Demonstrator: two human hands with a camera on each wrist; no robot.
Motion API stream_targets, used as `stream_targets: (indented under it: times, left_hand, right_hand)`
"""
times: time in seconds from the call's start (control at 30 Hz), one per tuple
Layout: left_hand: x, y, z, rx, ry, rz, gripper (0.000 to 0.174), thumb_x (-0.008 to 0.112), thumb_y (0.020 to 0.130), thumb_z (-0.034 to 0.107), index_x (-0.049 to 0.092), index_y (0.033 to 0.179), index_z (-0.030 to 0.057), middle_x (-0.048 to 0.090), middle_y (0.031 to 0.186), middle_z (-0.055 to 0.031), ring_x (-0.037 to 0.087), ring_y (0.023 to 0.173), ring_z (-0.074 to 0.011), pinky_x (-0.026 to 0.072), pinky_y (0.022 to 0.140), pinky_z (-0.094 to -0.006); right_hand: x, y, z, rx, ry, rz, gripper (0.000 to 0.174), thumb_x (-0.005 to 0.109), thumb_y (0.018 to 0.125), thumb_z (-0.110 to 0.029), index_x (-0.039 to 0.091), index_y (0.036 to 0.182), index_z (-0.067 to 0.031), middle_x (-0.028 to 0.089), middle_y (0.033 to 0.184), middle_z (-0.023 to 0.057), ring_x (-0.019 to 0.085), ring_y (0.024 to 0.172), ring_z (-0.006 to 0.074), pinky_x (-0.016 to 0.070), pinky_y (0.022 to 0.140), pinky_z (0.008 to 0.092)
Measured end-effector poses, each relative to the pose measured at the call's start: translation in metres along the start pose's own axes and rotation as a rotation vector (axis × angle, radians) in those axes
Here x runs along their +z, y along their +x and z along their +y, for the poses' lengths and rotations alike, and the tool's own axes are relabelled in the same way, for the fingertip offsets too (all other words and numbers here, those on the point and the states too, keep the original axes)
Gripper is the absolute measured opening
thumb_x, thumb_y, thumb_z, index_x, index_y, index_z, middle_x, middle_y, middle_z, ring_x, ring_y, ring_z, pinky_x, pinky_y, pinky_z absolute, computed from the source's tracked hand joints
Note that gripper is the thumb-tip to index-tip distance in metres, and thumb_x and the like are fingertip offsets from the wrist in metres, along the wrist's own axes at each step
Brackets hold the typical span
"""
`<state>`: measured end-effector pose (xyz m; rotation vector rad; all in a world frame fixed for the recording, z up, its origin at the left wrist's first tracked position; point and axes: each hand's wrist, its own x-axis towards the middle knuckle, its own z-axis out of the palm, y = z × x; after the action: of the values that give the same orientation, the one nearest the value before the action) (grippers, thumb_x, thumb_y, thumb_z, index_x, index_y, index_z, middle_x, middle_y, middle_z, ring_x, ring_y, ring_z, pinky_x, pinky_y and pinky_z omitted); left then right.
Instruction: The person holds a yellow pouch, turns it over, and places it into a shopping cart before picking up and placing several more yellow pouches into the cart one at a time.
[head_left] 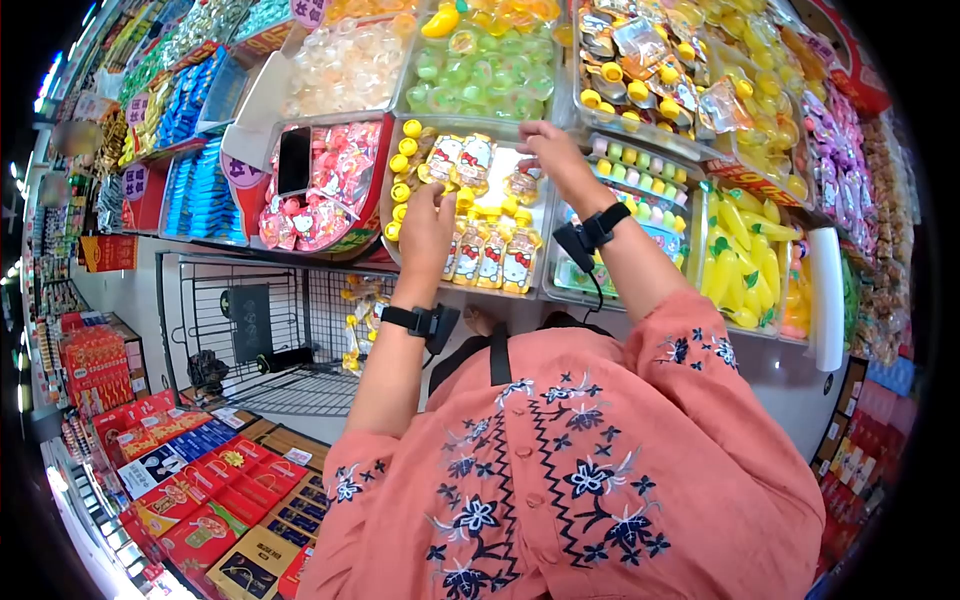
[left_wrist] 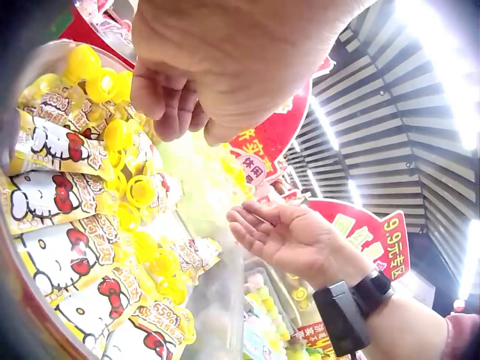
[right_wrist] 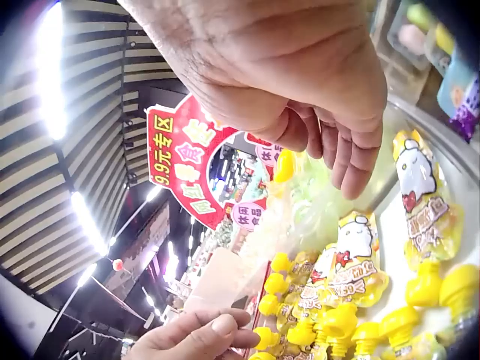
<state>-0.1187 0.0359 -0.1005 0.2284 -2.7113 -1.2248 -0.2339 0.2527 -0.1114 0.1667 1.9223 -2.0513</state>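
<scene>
Spouted pouches with yellow caps and a white cartoon cat lie in a bin. The front row of pouches [head_left: 490,258] stands in line, caps facing away from me; further pouches [head_left: 462,160] lie flat behind. My left hand [head_left: 428,230] hovers over the bin's left half, fingers loosely bent, nothing visible in them. Above the right half is my right hand [head_left: 562,165], its fingers relaxed and near a single pouch [head_left: 522,184]. The right wrist view shows that pouch [right_wrist: 424,199] below the right hand [right_wrist: 330,112], which holds nothing.
A black phone [head_left: 295,160] lies on pink packets [head_left: 345,165] left of the bin. Candy trays [head_left: 640,190] and yellow banana-shaped packs [head_left: 742,255] are at right. Clear jelly cups [head_left: 485,75] fill bins behind. A wire shopping cart [head_left: 270,330] stands at lower left.
</scene>
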Motion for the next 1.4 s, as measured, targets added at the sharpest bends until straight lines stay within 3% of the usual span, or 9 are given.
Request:
stream_targets:
  times: [0.2,0.33,0.43,0.6,0.73,0.87,1.0,1.17,1.4]
  left_hand:
    - [0.045,-0.001,0.019,0.208,0.21,-0.141,0.03,0.065,0.091,0.025,0.065,0.11,0.0019,0.067,0.106,-0.0195,0.067,0.096,-0.0369,0.054,0.079,-0.0449]
    - [0.079,0.005,0.019,0.192,0.412,-0.28,0.026,0.065,0.09,0.027,0.066,0.097,0.0019,0.064,0.101,-0.0194,0.067,0.09,-0.0386,0.0557,0.077,-0.0473]
    - [0.087,0.01,0.026,0.071,0.518,-0.385,0.032,0.064,0.089,0.029,0.066,0.101,-0.0002,0.062,0.109,-0.0235,0.066,0.091,-0.0414,0.0548,0.079,-0.0498]
    - [0.096,0.016,0.024,0.077,0.535,-0.391,0.034,0.067,0.086,0.03,0.065,0.099,-0.0012,0.061,0.109,-0.0241,0.067,0.089,-0.0412,0.0554,0.079,-0.0492]
    - [0.092,0.018,0.024,0.094,0.485,-0.367,0.037,0.07,0.084,0.028,0.059,0.103,-0.0013,0.063,0.104,-0.0224,0.067,0.089,-0.0405,0.0555,0.077,-0.0485]
    - [0.086,0.011,0.019,0.13,0.39,-0.271,0.042,0.072,0.083,0.025,0.05,0.106,-0.0025,0.064,0.097,-0.0227,0.066,0.085,-0.0419,0.0551,0.072,-0.0496]
    - [0.085,0.001,0.013,0.14,0.365,-0.149,0.042,0.072,0.084,0.025,0.049,0.106,-0.0018,0.064,0.095,-0.0239,0.066,0.082,-0.0421,0.0544,0.069,-0.0499]
    - [0.085,-0.002,0.013,0.071,0.37,-0.031,0.044,0.073,0.084,0.028,0.049,0.106,-0.0015,0.064,0.088,-0.0215,0.066,0.081,-0.0408,0.0541,0.067,-0.0487]
    - [0.087,-0.001,0.013,0.148,0.449,-0.087,0.043,0.074,0.085,0.033,0.054,0.103,0.0001,0.061,0.095,-0.0198,0.066,0.079,-0.0388,0.0551,0.065,-0.0458]
  right_hand:
    - [-0.02,-0.025,-0.006,-0.027,-0.05,0.02,0.038,0.047,0.095,-0.011,0.055,0.129,0.0043,0.06,0.122,0.0135,0.063,0.11,0.0237,0.0545,0.086,0.0348]
    - [-0.033,-0.04,-0.002,0.018,-0.023,0.067,0.038,0.048,0.095,-0.011,0.053,0.13,0.0056,0.061,0.121,0.0133,0.063,0.109,0.0213,0.0541,0.087,0.0333]
    - [-0.038,-0.049,-0.003,0.025,-0.028,0.055,0.038,0.047,0.096,-0.011,0.053,0.13,0.0055,0.062,0.119,0.0119,0.063,0.108,0.0201,0.0537,0.088,0.0327]
    - [-0.038,-0.044,0.003,0.06,-0.095,0.004,0.036,0.056,0.092,-0.014,0.057,0.124,0.0033,0.062,0.114,0.0097,0.063,0.104,0.0177,0.0525,0.088,0.0299]
    - [-0.028,-0.037,0.006,0.076,-0.139,0.007,0.041,0.057,0.089,-0.015,0.057,0.125,0.0041,0.065,0.105,0.0096,0.062,0.087,0.0172,0.0513,0.079,0.0298]
    - [-0.015,-0.015,0.026,0.023,-0.34,0.048,0.044,0.058,0.088,-0.022,0.061,0.122,0.0051,0.066,0.119,0.0251,0.064,0.11,0.0355,0.049,0.093,0.0385]
    - [0.0,-0.014,0.019,0.067,-0.531,-0.014,0.051,0.055,0.087,-0.021,0.057,0.13,0.0055,0.061,0.128,0.0287,0.059,0.122,0.0387,0.0448,0.103,0.0397]
    - [0.014,-0.008,0.032,0.027,-0.563,-0.002,0.055,0.054,0.085,-0.019,0.054,0.132,0.0092,0.059,0.129,0.0317,0.057,0.122,0.041,0.0444,0.104,0.0402]
    - [0.017,0.002,0.042,0.066,-0.642,-0.033,0.049,0.05,0.087,-0.018,0.056,0.131,0.0028,0.061,0.128,0.0291,0.057,0.121,0.0416,0.0441,0.103,0.0417]
